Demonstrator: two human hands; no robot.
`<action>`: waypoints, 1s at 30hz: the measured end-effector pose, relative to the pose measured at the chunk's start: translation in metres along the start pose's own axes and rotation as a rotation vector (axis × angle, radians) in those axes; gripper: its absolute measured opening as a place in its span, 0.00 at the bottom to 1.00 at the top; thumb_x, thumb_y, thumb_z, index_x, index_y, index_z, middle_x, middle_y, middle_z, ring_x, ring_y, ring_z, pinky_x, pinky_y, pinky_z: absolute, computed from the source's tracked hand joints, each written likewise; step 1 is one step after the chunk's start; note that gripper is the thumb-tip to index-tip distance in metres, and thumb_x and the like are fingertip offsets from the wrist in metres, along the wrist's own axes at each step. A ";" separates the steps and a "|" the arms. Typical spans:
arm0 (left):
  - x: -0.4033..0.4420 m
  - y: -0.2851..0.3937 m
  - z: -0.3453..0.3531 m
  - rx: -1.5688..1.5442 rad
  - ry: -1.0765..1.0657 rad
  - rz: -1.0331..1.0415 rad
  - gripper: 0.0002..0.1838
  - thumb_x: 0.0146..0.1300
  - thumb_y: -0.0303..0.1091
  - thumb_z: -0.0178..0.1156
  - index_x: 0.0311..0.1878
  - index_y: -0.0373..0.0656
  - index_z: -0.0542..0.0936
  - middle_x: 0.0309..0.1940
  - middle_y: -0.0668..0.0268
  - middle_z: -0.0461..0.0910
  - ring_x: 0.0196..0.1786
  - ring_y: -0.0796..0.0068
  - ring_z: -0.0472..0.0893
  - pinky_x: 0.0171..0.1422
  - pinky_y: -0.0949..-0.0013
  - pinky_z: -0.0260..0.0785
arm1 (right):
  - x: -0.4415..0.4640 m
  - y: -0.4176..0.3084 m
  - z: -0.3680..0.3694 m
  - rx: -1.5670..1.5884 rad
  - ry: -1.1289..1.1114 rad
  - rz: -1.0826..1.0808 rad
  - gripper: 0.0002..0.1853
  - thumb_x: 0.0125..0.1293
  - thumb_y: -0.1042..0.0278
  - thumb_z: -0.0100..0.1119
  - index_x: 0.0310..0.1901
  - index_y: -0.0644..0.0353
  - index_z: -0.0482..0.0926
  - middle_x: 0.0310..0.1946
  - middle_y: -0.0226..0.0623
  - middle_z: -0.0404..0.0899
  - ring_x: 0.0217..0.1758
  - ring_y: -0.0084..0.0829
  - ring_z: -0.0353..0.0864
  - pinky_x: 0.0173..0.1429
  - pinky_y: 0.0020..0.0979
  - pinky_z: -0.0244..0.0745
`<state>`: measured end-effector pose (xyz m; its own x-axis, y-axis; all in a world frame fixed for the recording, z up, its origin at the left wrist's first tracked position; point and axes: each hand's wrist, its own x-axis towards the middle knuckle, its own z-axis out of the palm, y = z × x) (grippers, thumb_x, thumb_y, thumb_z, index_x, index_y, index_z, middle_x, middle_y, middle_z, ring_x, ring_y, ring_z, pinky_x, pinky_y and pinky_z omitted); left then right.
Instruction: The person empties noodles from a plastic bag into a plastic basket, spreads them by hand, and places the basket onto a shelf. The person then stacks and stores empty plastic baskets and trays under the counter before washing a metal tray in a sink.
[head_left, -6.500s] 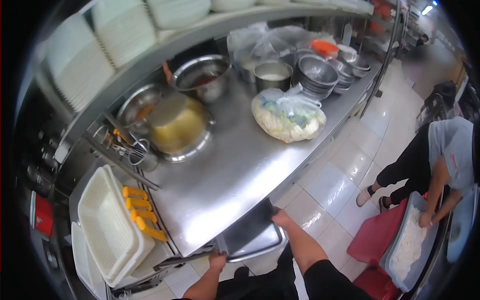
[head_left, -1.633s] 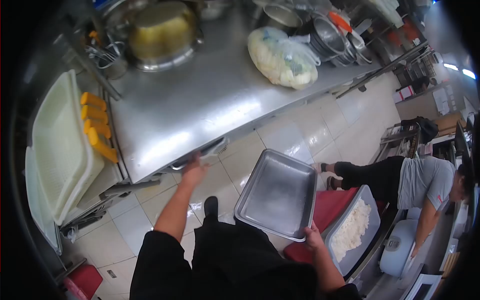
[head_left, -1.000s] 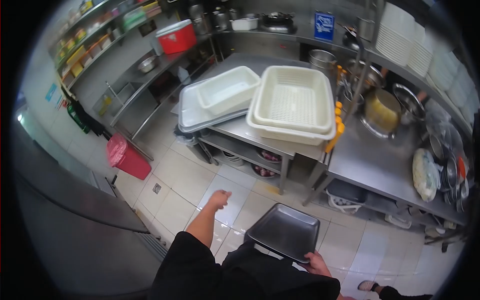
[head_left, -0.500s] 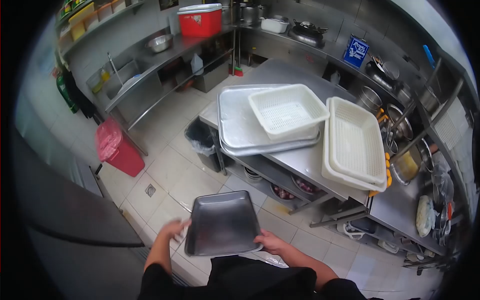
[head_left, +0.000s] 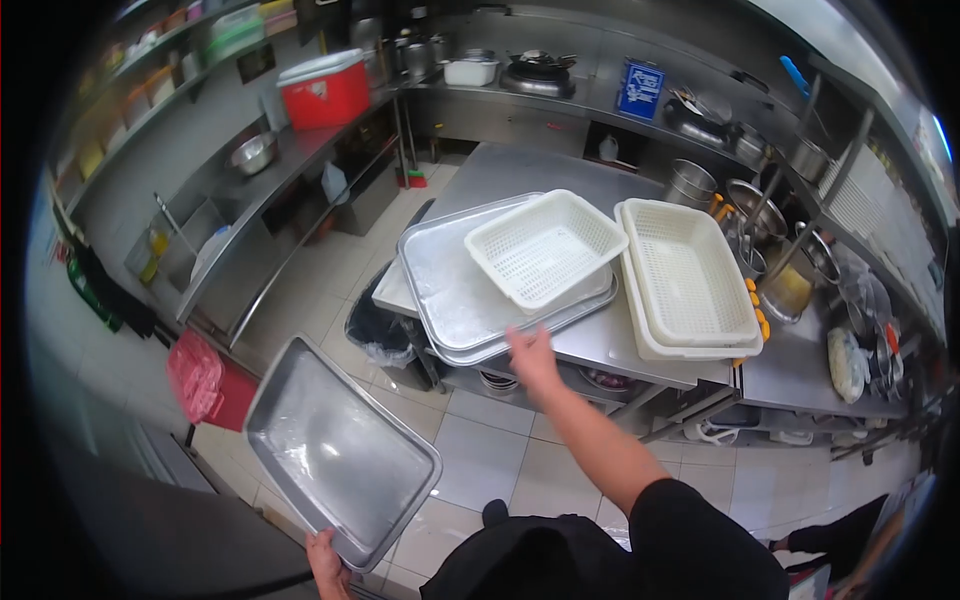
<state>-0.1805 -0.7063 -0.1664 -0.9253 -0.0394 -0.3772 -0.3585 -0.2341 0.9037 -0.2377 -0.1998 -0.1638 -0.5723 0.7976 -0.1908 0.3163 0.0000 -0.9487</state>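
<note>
In my left hand [head_left: 328, 560] is a deep metal baking pan [head_left: 335, 450], gripped by its lower rim and tilted over the floor at the left. My right hand [head_left: 533, 360] stretches toward the front edge of the steel table [head_left: 585, 165], fingers apart and holding nothing. It is by the rim of two stacked aluminium trays [head_left: 440, 255]; whether it touches them I cannot tell. A white perforated plastic basket [head_left: 545, 250] rests on those trays. To their right stand nested white baskets [head_left: 690, 270].
A black bin [head_left: 375, 330] stands at the table's left corner, and a red bin [head_left: 205, 380] farther left. A red cooler [head_left: 325, 90] sits on the back counter. Another person's dark sleeve [head_left: 840, 535] shows at lower right. Bowls are on the table's lower shelf.
The pan has swung left and tilted, going from my right hand to my left. My right hand has let go and moved up to the trays. The view has shifted.
</note>
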 end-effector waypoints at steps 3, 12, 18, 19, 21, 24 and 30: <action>0.017 0.034 0.019 0.049 -0.013 0.146 0.25 0.58 0.26 0.50 0.61 0.34 0.67 0.48 0.56 0.75 0.49 0.62 0.77 0.56 0.60 0.71 | 0.044 -0.044 -0.020 0.464 0.213 -0.106 0.37 0.61 0.51 0.66 0.58 0.78 0.67 0.54 0.58 0.76 0.58 0.46 0.76 0.62 0.39 0.70; 0.027 0.060 0.087 0.064 -0.215 0.151 0.30 0.55 0.24 0.50 0.65 0.35 0.65 0.49 0.56 0.75 0.49 0.62 0.78 0.53 0.63 0.73 | 0.110 -0.038 -0.038 0.407 0.134 0.206 0.20 0.57 0.74 0.57 0.52 0.72 0.75 0.47 0.49 0.79 0.40 0.40 0.83 0.31 0.37 0.79; 0.043 0.055 0.099 0.122 -0.276 0.085 0.31 0.54 0.24 0.49 0.65 0.35 0.66 0.50 0.56 0.75 0.49 0.63 0.78 0.53 0.64 0.73 | 0.079 -0.080 -0.136 0.450 -0.095 0.054 0.20 0.61 0.72 0.53 0.55 0.71 0.74 0.48 0.50 0.80 0.48 0.41 0.82 0.44 0.42 0.79; 0.044 0.055 0.105 0.118 -0.319 0.101 0.31 0.53 0.23 0.49 0.65 0.35 0.66 0.51 0.55 0.75 0.51 0.62 0.78 0.56 0.64 0.72 | 0.070 -0.086 -0.161 0.410 -0.089 -0.022 0.20 0.62 0.72 0.52 0.55 0.71 0.74 0.47 0.49 0.80 0.47 0.40 0.82 0.45 0.41 0.79; 0.044 0.062 0.133 0.102 -0.409 0.131 0.32 0.53 0.22 0.47 0.66 0.33 0.65 0.54 0.53 0.75 0.53 0.61 0.77 0.60 0.62 0.69 | 0.060 -0.089 -0.220 0.406 -0.109 -0.042 0.20 0.63 0.72 0.51 0.56 0.72 0.73 0.47 0.47 0.80 0.47 0.39 0.82 0.46 0.38 0.78; 0.048 0.060 0.175 0.105 -0.433 0.091 0.33 0.53 0.22 0.47 0.67 0.33 0.65 0.54 0.54 0.75 0.54 0.62 0.77 0.61 0.63 0.68 | 0.050 -0.089 -0.315 0.169 0.048 -0.091 0.20 0.62 0.71 0.56 0.54 0.73 0.75 0.44 0.45 0.81 0.42 0.36 0.82 0.44 0.38 0.78; 0.031 0.042 0.266 0.145 -0.572 0.090 0.32 0.53 0.20 0.47 0.67 0.33 0.65 0.55 0.54 0.75 0.55 0.62 0.77 0.62 0.65 0.67 | 0.062 -0.073 -0.440 -0.067 0.126 -0.025 0.25 0.59 0.67 0.63 0.56 0.72 0.75 0.46 0.48 0.81 0.44 0.40 0.82 0.47 0.39 0.77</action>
<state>-0.2573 -0.4593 -0.0867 -0.8583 0.4857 -0.1655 -0.2517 -0.1174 0.9607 0.0368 0.1155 0.0050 -0.4824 0.8662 -0.1301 0.3554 0.0577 -0.9329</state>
